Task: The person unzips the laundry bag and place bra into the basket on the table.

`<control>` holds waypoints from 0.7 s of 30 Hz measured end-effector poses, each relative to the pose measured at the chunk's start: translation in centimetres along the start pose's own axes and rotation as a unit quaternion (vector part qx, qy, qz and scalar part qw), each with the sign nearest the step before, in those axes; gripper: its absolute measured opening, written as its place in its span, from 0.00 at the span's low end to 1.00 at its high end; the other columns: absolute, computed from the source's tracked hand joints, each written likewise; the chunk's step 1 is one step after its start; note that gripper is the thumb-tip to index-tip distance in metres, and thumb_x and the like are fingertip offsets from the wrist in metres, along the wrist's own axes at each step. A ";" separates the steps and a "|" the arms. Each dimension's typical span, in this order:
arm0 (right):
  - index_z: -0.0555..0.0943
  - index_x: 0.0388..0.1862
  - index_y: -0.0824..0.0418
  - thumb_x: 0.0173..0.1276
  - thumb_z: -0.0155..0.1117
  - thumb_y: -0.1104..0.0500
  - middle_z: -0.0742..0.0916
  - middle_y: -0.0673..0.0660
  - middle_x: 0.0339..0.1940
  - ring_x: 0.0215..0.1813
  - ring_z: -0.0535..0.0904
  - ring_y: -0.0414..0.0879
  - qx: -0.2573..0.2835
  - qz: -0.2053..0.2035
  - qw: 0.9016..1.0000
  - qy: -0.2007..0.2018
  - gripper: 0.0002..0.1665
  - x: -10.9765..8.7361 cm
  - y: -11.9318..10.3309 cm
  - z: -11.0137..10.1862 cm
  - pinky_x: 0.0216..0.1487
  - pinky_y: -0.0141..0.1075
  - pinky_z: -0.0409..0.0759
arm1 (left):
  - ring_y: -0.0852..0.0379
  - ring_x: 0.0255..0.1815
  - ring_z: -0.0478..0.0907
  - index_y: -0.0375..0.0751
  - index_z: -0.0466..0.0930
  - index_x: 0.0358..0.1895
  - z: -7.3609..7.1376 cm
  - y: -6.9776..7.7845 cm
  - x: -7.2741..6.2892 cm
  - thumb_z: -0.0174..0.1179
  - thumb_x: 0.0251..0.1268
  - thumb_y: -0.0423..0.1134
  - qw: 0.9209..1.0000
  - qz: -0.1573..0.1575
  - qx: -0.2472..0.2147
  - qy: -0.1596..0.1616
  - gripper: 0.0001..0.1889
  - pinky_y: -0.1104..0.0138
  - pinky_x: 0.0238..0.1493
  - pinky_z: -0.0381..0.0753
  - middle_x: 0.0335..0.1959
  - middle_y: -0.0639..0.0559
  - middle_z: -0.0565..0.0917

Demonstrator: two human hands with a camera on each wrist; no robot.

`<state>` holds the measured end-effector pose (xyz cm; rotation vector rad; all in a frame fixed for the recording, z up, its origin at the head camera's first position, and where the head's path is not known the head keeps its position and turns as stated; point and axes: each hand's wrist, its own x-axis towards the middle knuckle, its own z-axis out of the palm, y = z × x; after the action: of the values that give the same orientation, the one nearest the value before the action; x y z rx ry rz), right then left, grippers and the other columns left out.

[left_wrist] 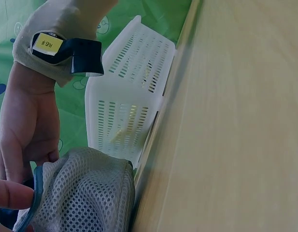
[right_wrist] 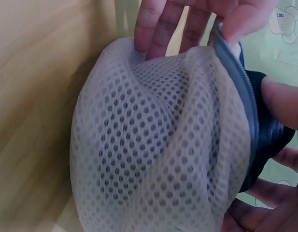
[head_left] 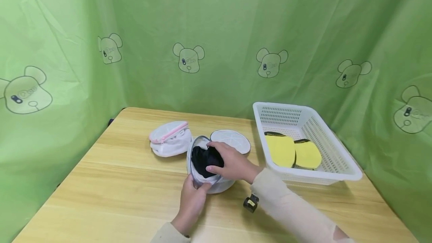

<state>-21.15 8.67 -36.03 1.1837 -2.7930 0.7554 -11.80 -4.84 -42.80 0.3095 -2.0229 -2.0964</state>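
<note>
A white mesh laundry bag [head_left: 224, 187] with a grey-blue zip edge stands unzipped on the table, its mouth tilted towards me. My left hand [head_left: 194, 198] pinches the near rim, thumb on the zip edge and fingers against the mesh side. In the mouth sits a bunched black cloth [head_left: 203, 159], its lower part hidden by the bag. My right hand [head_left: 234, 163] grips this cloth from the right, thumb at the near side. The right wrist view shows the bag's mesh wall [right_wrist: 149, 140] close up, with the black cloth [right_wrist: 269, 130] bulging past the zip.
Left of the bag lies another white mesh bag [head_left: 171, 146] with a pink zip. Behind it to the right is a round white mesh flap [head_left: 233, 141]. A white plastic basket [head_left: 324, 175] on the right holds two yellow pieces [head_left: 281, 152] with black edges.
</note>
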 end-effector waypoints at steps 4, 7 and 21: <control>0.66 0.68 0.63 0.63 0.68 0.53 0.76 0.62 0.63 0.64 0.72 0.55 -0.001 -0.019 1.000 -0.007 0.38 0.2 0.0 0.6 0.64 0.49 0.71 | 0.41 0.64 0.69 0.29 0.67 0.63 -0.1 0.1 0.0 0.62 0.55 0.28 1.000 -0.003 0.000 -0.010 0.30 0.51 0.65 0.68 0.63 0.37 0.72; 0.65 0.70 0.61 0.62 0.69 0.53 0.74 0.63 0.65 0.65 0.71 0.55 -0.006 -0.025 0.999 -0.023 0.40 0.3 0.0 1.0 0.65 0.49 0.70 | 0.41 0.64 0.69 0.30 0.67 0.63 -0.1 0.1 0.0 0.63 0.55 0.30 1.000 -0.006 0.005 -0.011 0.30 0.51 0.65 0.68 0.62 0.37 0.72; 0.58 0.75 0.58 0.58 0.73 0.60 0.76 0.66 0.64 0.62 0.73 0.57 -0.028 -0.034 0.998 -0.040 0.49 0.9 0.1 3.4 0.61 0.51 0.73 | 0.40 0.64 0.68 0.29 0.66 0.65 -0.3 0.0 0.1 0.63 0.54 0.29 1.000 -0.016 0.001 -0.020 0.32 0.53 0.65 0.68 0.64 0.35 0.67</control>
<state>-21.26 6.67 -38.91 1.3210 -2.8001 0.6355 -11.85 -5.15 -42.84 0.3044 -2.0569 -2.1358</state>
